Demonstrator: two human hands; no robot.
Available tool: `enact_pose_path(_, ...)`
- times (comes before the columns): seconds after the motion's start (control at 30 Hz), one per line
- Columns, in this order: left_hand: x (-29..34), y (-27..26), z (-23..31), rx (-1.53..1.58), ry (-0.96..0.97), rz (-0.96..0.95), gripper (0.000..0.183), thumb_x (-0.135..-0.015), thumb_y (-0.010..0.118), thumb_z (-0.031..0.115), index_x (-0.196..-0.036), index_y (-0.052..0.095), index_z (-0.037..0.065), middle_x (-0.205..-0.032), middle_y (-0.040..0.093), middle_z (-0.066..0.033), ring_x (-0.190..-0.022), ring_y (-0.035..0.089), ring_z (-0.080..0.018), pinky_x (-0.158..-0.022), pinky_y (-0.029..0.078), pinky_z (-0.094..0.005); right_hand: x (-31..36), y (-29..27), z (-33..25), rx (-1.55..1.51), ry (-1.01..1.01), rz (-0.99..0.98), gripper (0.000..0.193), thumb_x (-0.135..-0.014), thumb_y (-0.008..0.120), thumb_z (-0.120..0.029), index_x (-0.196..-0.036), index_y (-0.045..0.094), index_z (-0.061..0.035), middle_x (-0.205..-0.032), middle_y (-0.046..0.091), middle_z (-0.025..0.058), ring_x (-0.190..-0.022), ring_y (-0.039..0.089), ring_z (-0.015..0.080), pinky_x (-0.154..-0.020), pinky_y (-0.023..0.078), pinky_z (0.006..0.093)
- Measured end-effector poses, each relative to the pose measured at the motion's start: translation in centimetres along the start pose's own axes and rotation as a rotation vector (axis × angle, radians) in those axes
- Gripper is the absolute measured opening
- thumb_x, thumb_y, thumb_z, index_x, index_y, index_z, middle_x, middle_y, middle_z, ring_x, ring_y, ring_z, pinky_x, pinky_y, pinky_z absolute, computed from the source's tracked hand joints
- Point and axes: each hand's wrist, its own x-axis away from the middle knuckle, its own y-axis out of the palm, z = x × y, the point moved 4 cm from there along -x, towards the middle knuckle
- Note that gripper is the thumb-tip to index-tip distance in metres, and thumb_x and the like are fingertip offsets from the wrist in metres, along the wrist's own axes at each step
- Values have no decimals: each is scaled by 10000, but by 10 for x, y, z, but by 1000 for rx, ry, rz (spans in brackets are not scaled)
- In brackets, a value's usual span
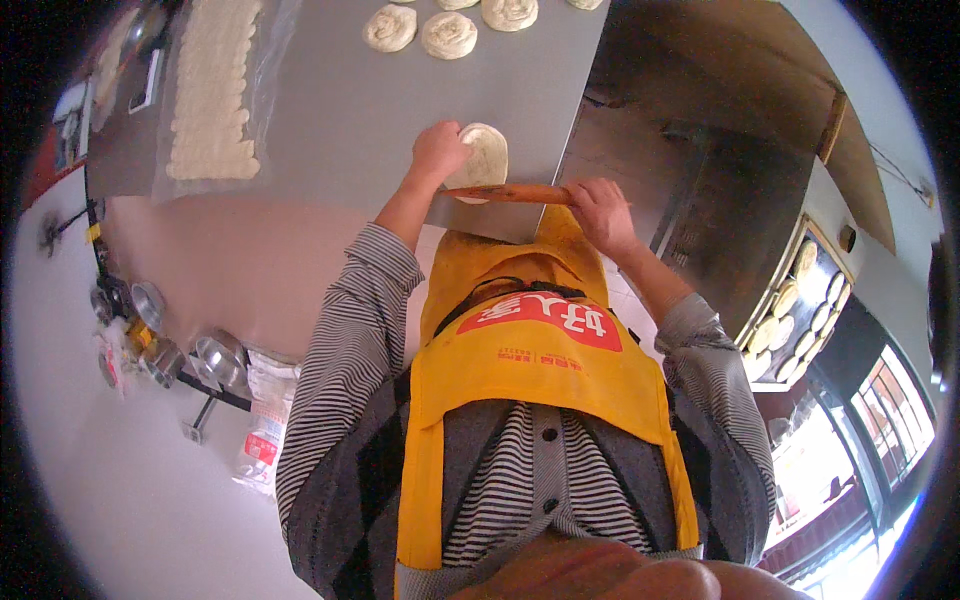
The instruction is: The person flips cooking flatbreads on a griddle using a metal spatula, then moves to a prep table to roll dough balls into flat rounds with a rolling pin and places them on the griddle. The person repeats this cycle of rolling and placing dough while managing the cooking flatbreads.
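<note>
On the grey worktop, near its front right corner, lies a flattened oval dough round (487, 152). My left hand (441, 153) is closed at its left edge, with the fingertips on the dough. A tapered wooden rolling pin (505, 193) crosses the near end of the round, and its pointed left end reaches past the dough. The pin's right end is gripped by my right hand (601, 214), just off the table's right edge. Farther back on the worktop sit several coiled dough rounds (449, 36).
A long strip of joined dough pieces (212, 110) lies on plastic sheeting at the left of the worktop (320, 120). Metal bowls (220, 358) stand on a low rack at lower left. At right, a tray (800, 310) holds several pale flat rounds.
</note>
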Motion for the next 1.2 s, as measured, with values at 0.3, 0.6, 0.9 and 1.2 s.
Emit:
enact_pose_path(0.3, 66, -10, -9, 1130, -81, -361, 360, -881, 727, 159, -1173, 616, -22, -972, 671, -51, -900, 651, -134, -767, 544, -293, 48, -47, 28, -183, 421, 274, 339, -804, 756, -95, -1129, 661, -73, -986, 658, 142, -893, 637, 346, -762, 548, 430)
enact_pose_path(0.6, 101, -6, -89, 128, -26, 535, 496, -943, 650, 227, -1335, 494, -34, -1220, 584, -180, -1164, 535, -330, -983, 456, -452, -54, 28, -28, 44, 24, 106, 312, -852, 650, -146, -1159, 641, -91, -1059, 659, 122, -1009, 630, 336, -848, 540, 445)
enact_pose_path(0.9, 52, 22, -70, -329, 273, 648, 682, -942, 589, 408, -1437, 409, -25, -1509, 389, -238, -1452, 267, -434, -1158, 208, -631, -115, 78, -9, 106, -70, 30, 467, -926, 603, -355, -1323, 533, -121, -1229, 602, 123, -1133, 589, 327, -939, 495, 455)
enact_pose_path(1.2, 87, 38, -68, -235, 324, 544, 722, -935, 595, 410, -1448, 384, -53, -1550, 331, -234, -1459, 250, -446, -1169, 179, -625, -82, 91, -7, 97, -54, -56, 562, -894, 666, -395, -1347, 515, -100, -1250, 605, 115, -1131, 590, 325, -926, 498, 459)
